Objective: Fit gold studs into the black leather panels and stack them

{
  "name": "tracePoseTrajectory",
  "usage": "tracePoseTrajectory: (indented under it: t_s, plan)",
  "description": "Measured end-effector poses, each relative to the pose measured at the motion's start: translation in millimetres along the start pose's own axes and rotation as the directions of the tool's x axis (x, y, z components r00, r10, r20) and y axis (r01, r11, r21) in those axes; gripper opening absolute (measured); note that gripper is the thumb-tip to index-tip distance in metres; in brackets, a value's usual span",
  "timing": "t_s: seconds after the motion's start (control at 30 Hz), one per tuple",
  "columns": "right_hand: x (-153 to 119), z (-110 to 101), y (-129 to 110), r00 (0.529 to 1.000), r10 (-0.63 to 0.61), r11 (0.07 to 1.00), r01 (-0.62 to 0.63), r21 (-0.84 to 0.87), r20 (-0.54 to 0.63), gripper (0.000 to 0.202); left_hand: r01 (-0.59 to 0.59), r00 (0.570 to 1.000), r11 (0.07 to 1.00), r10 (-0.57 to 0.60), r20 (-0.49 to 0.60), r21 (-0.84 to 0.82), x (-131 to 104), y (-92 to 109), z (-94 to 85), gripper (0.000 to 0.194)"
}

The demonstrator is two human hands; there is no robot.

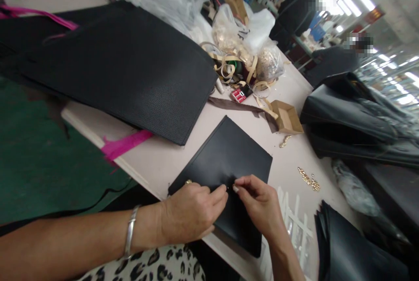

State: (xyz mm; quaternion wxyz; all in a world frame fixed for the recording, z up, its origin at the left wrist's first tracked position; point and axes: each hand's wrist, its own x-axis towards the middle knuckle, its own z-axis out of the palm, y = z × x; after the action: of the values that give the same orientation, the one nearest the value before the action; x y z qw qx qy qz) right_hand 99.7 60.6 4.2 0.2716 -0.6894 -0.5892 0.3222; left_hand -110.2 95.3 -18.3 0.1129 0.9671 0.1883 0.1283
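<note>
A smooth black panel (229,154) lies at an angle on the table near its front edge. My left hand (196,211), with a silver bangle at the wrist, rests on the panel with its fingers curled together; what they hold, if anything, is hidden. Just right of it, my right hand (258,202) is closed in a pinch over the panel, thumb against fingers, around something too small to make out. The fingertips of both hands nearly meet. Small gold metal pieces (308,179) are scattered on the table to the right.
A stack of large black pieces (131,63) covers the table's left side, above a pink strip (126,143). Plastic bags (225,32), tape rolls and a small cardboard box (286,117) stand farther back. Folded black pieces (353,246) lie lower right. People in dark clothes are in the background.
</note>
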Motion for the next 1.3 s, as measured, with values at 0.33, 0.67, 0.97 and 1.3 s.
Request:
tracePoseTrajectory:
  t_s: [0.33,0.67,0.97,1.3]
  plan:
    - [2,5,-11,0.995,0.064,0.988,-0.053,-0.146,0.07,0.008,0.014,1.0,1.0,-0.013,-0.028,0.028,-1,1,5.6,0.055]
    - [15,2,-11,0.97,0.176,0.98,-0.158,-0.118,0.167,0.006,0.01,1.0,0.999,-0.009,-0.021,0.036,-2,1,7.5,0.046]
    - [35,-2,-7,0.909,0.313,0.944,-0.267,-0.195,0.274,0.016,-0.005,0.999,1.0,0.005,-0.036,0.021,-2,1,8.3,0.04]
    - [33,0,-18,0.932,0.305,0.952,-0.296,-0.076,0.197,0.027,0.028,0.999,1.0,-0.028,0.032,0.015,-5,-2,13.3,0.05]
